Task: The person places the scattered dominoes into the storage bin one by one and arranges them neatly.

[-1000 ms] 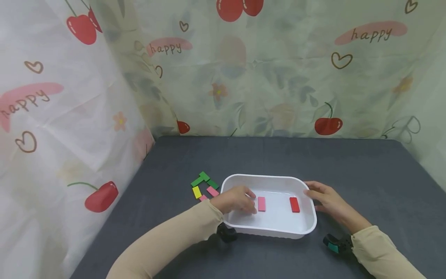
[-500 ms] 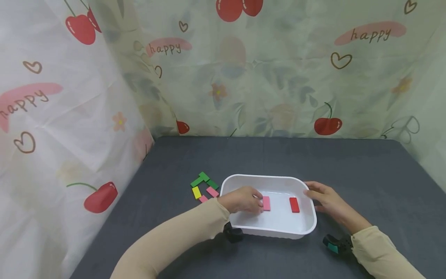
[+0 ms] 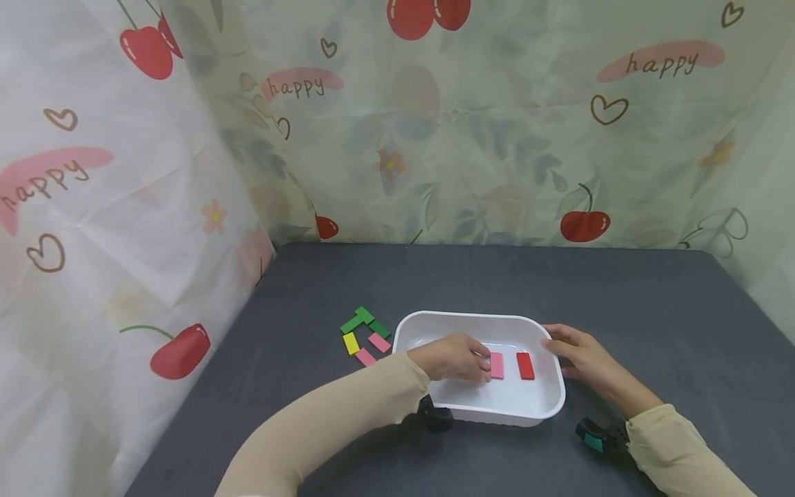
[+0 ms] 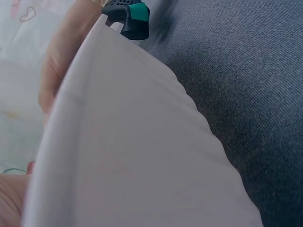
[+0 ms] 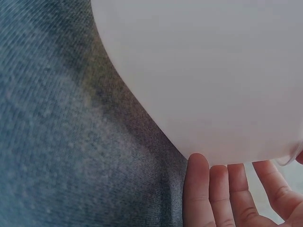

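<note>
A white plastic basin [image 3: 478, 414] stands on the dark cloth. Inside lie a pink block [image 3: 497, 366] and, to its right, a red block [image 3: 524, 366], with a narrow gap between them. My left hand [image 3: 455, 357] reaches over the basin's left side, its fingertips against the pink block's left edge. With the right hand [image 3: 580, 355] I hold the basin's right end, thumb over the rim. Its fingers [image 5: 196, 189] lie against the outer wall in the right wrist view. In the left wrist view, the basin's wall [image 4: 142, 132] hides most of the left hand.
Left of the basin lies a loose ring of small blocks: green blocks [image 3: 351, 324], a yellow block [image 3: 350, 344] and pink blocks [image 3: 365, 357]. A printed curtain [image 3: 422, 138] hangs behind the table [image 3: 335, 276] and along its left side.
My left hand has slid rightward inside the basin, and the pink block has moved with it toward the red block. The right hand and the basin have hardly moved.
</note>
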The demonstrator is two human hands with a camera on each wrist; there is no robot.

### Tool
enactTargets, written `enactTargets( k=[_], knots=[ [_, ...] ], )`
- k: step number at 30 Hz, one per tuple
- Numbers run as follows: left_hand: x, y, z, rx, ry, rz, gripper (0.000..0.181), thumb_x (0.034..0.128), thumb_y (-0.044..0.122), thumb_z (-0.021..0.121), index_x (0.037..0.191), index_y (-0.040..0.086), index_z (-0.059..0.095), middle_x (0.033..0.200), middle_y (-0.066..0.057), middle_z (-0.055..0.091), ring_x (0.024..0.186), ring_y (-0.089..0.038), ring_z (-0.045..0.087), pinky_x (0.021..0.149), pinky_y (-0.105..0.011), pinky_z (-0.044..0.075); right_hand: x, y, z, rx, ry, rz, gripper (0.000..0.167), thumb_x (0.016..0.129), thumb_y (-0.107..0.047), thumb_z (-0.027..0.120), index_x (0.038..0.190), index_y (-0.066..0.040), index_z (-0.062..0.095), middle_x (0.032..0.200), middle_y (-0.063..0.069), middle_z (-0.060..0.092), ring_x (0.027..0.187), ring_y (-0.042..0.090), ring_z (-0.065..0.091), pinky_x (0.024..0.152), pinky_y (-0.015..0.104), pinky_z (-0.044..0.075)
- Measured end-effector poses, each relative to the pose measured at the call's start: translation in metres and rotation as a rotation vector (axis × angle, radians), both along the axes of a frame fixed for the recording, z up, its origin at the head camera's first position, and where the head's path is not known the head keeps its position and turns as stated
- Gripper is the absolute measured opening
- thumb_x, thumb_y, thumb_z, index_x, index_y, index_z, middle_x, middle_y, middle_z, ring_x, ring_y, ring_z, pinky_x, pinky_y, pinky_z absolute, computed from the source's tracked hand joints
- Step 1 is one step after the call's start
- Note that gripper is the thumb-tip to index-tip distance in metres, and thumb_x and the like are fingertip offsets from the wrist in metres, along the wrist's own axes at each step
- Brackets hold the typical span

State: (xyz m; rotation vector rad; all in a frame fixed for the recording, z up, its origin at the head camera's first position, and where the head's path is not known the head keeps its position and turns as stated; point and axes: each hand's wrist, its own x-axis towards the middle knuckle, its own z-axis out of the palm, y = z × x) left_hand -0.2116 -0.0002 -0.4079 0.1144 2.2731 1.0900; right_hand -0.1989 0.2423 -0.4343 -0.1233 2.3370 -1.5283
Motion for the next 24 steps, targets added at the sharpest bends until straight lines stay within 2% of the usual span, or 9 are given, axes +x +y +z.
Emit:
enactTargets(
  k=[7,13,19,24],
  knots=[
    [0.000,0.008,-0.005,0.113,-0.069,0.035,0.044,0.0791,0.000,0.075,0.122,0.004,0.065,0.095,-0.002,0.069,0.085,-0.017,0.061,0.083,-0.029,0.051,-0.001,0.001,-0.001,-0.003,0.006,0.003,0.059,0.099,-0.034,0.051,0.144,0.001,0.034,0.144,0.028,0.040,0.130,0.047,0.041,0.092,0.058,0.048],
    [-0.004,0.011,-0.009,0.176,-0.107,0.037,0.044,0.0799,-0.003,0.073,0.122,0.002,0.064,0.097,-0.003,0.069,0.085,-0.016,0.060,0.080,-0.027,0.051,0.000,0.001,-0.001,-0.008,0.009,0.008,0.060,0.099,-0.035,0.051,0.144,0.001,0.034,0.143,0.028,0.040,0.130,0.047,0.041,0.093,0.059,0.047],
    [-0.005,0.014,-0.011,0.256,-0.150,0.037,0.044,0.0805,-0.009,0.069,0.124,-0.004,0.060,0.100,-0.008,0.070,0.083,-0.015,0.062,0.082,-0.026,0.053,0.000,0.001,-0.002,0.000,0.018,0.003,0.062,0.098,-0.037,0.052,0.145,0.000,0.033,0.145,0.027,0.040,0.130,0.047,0.041,0.093,0.059,0.046],
    [-0.004,0.016,-0.009,0.261,-0.166,0.047,0.045,0.0812,-0.008,0.069,0.125,-0.002,0.061,0.099,-0.009,0.071,0.084,-0.015,0.064,0.084,-0.027,0.054,0.001,0.000,-0.002,0.002,0.017,0.003,0.063,0.098,-0.037,0.052,0.145,0.000,0.033,0.145,0.027,0.039,0.131,0.047,0.041,0.093,0.059,0.046]
  ],
)
